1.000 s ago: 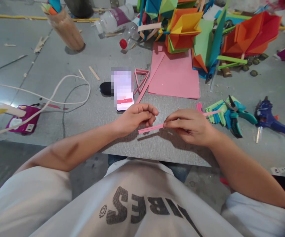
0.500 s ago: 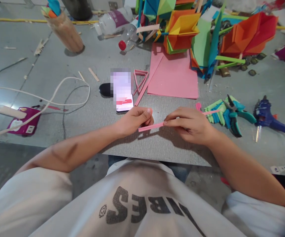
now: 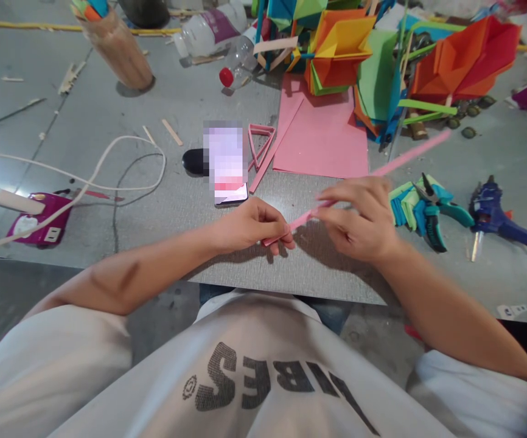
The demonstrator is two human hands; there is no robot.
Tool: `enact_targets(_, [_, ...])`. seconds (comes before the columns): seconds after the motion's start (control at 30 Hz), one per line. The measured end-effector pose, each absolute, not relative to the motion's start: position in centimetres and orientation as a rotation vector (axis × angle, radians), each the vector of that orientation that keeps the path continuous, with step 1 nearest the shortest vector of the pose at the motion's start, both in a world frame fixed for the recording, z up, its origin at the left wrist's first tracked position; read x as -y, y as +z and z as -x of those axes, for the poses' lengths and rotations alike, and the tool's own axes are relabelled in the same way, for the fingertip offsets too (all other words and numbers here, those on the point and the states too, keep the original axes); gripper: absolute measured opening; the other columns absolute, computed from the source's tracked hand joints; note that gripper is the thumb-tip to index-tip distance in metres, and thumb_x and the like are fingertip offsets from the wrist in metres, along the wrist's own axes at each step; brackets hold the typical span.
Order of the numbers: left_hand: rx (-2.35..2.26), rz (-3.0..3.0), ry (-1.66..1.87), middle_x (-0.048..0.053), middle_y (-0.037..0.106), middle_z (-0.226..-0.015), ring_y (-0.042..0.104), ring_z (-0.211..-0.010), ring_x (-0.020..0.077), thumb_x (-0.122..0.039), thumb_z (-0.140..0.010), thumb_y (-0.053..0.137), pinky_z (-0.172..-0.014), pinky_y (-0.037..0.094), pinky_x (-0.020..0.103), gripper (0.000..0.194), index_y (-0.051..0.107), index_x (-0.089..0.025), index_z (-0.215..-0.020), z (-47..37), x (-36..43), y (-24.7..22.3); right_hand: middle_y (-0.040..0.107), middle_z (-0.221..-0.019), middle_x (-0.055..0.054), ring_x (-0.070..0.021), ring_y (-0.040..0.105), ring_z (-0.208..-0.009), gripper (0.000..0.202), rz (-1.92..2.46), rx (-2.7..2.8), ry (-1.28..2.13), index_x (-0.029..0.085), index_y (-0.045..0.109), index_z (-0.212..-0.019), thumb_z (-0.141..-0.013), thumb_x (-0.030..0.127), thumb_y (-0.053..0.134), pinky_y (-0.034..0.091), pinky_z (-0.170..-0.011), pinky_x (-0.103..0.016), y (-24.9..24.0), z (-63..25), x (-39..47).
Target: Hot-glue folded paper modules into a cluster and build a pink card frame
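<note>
Between my two hands runs a thin pink paper strip [image 3: 300, 221], slanting up to the right, its far end sticking out past my right hand. My left hand [image 3: 258, 225] is closed on the strip's lower left end. The fingers of my right hand [image 3: 357, 216] pinch it further along. Beyond my hands lie a folded pink triangle [image 3: 260, 146], a loose pink strip [image 3: 263, 173] and pink paper sheets [image 3: 321, 140]. A phone [image 3: 231, 164] with a lit, blurred-out screen rests left of the triangle.
Teal pliers [image 3: 434, 222] lie on folded paper pieces [image 3: 404, 204], with a blue glue gun [image 3: 496, 216] to their right. Colourful paper models [image 3: 336, 48] and plastic bottles [image 3: 213, 30] stand or lie at the back. A purple power socket [image 3: 44, 228] with a white cable is at left.
My left hand has moved onto the strip's lower end. The strip now tilts up to the right, and its far end has swung upward beyond my right hand.
</note>
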State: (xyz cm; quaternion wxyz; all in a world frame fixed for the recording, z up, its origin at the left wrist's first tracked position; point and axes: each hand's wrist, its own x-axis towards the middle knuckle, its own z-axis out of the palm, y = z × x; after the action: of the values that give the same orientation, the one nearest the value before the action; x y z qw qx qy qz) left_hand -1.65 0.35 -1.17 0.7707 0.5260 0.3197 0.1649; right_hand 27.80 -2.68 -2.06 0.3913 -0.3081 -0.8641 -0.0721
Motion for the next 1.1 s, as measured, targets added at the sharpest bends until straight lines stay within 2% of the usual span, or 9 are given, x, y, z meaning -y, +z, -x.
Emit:
enact_targets(0.1, [-0.750, -1.207, 0.462, 0.014, 0.090, -0.085, 0.079, -0.063, 0.0139, -0.033, -0.098, 0.092, -0.058, 0.062, 0.022, 0.023, 0.093, -0.012, -0.089, 1.4, 0.0, -1.2, 0.086, -0.109, -0.005, -0.0306, 0.078, -0.098, 0.024, 0.789, 1.948, -0.277, 0.034, 0.075, -0.120, -0.102, 0.024, 0.086, 0.055, -0.094, -0.054, -2.5, -27.0, 3.3])
enact_targets(0.23, [-0.778, -1.203, 0.516, 0.015, 0.095, -0.103, 0.081, -0.066, 0.0122, -0.035, -0.100, 0.092, -0.058, 0.060, 0.021, 0.023, 0.092, -0.013, -0.093, 1.1, 0.4, -1.2, 0.079, -0.087, -0.001, -0.0235, 0.073, -0.073, 0.010, 0.873, 1.821, 0.105, 0.032, 0.069, -0.114, -0.112, 0.037, 0.078, 0.056, -0.073, -0.044, -3.7, -25.9, 3.8])
enact_targets(0.37, [-0.801, -1.223, 0.552, 0.012, 0.092, -0.092, 0.080, -0.066, 0.0131, -0.038, -0.102, 0.091, -0.061, 0.065, 0.023, 0.026, 0.090, -0.012, -0.095, 0.9, 0.7, -1.2, 0.076, -0.080, -0.001, -0.0203, 0.070, -0.068, 0.038, 1.192, 1.751, 0.512, 0.029, 0.068, -0.099, -0.117, 0.063, 0.072, 0.055, -0.066, -0.039, -4.0, -25.3, 4.2])
enact_targets(0.53, [-0.812, -1.285, 0.605, 0.006, 0.086, -0.082, 0.079, -0.067, 0.0133, -0.036, -0.103, 0.088, -0.064, 0.070, 0.025, 0.025, 0.089, -0.012, -0.097, 0.7, 1.3, -1.3, 0.070, -0.067, 0.001, -0.0154, 0.062, -0.059, 0.063, 1.242, 1.797, 0.810, 0.025, 0.069, -0.085, -0.119, 0.079, 0.062, 0.047, -0.062, -0.034, -3.0, -24.8, 4.1])
enact_targets(0.6, [-0.816, -1.321, 0.613, 0.007, 0.087, -0.085, 0.080, -0.068, 0.0134, -0.036, -0.103, 0.087, -0.065, 0.069, 0.025, 0.024, 0.089, -0.013, -0.097, 0.7, 1.6, -1.4, 0.066, -0.062, 0.000, -0.0144, 0.058, -0.057, 0.074, 1.237, 1.782, 0.872, 0.024, 0.067, -0.076, -0.116, 0.086, 0.061, 0.043, -0.060, -0.033, -2.6, -24.5, 4.0])
enact_targets(0.7, [-0.827, -1.390, 0.619, 0.008, 0.089, -0.090, 0.081, -0.071, 0.0143, -0.038, -0.105, 0.084, -0.067, 0.068, 0.025, 0.025, 0.090, -0.015, -0.099, 0.7, 1.9, -1.6, 0.063, -0.058, 0.001, -0.0137, 0.055, -0.054, 0.078, 1.225, 1.661, 1.008, 0.024, 0.067, -0.071, -0.103, 0.095, 0.074, 0.040, -0.055, -0.032, -2.2, -23.8, 3.9])
enact_targets(0.87, [-0.879, -1.594, 0.584, 0.008, 0.085, -0.078, 0.079, -0.070, 0.0153, -0.041, -0.113, 0.074, -0.064, 0.058, 0.024, 0.035, 0.090, -0.016, -0.094, 0.7, 2.3, -1.7, 0.070, -0.061, -0.001, -0.0144, 0.059, -0.053, 0.070, 1.298, 1.486, 1.249, 0.023, 0.077, -0.076, -0.092, 0.090, 0.091, 0.046, -0.052, -0.030, -1.5, -22.8, 4.2])
enact_targets(0.97, [-0.882, -1.594, 0.569, 0.009, 0.087, -0.081, 0.079, -0.070, 0.0156, -0.043, -0.115, 0.072, -0.065, 0.058, 0.025, 0.038, 0.091, -0.015, -0.098, 0.7, 2.4, -1.7, 0.076, -0.066, -0.003, -0.0157, 0.065, -0.056, 0.066, 1.301, 1.442, 1.333, 0.023, 0.079, -0.078, -0.093, 0.085, 0.094, 0.053, -0.054, -0.031, -1.4, -22.7, 4.3])
enact_targets(1.1, [-0.866, -1.483, 0.592, 0.009, 0.089, -0.087, 0.082, -0.075, 0.0158, -0.038, -0.111, 0.076, -0.071, 0.063, 0.025, 0.030, 0.090, -0.015, -0.098, 0.6, 2.2, -1.9, 0.080, -0.070, -0.004, -0.0163, 0.069, -0.059, 0.060, 1.252, 1.446, 1.447, 0.021, 0.082, -0.085, -0.102, 0.078, 0.088, 0.061, -0.058, -0.032, -1.7, -23.3, 4.0])
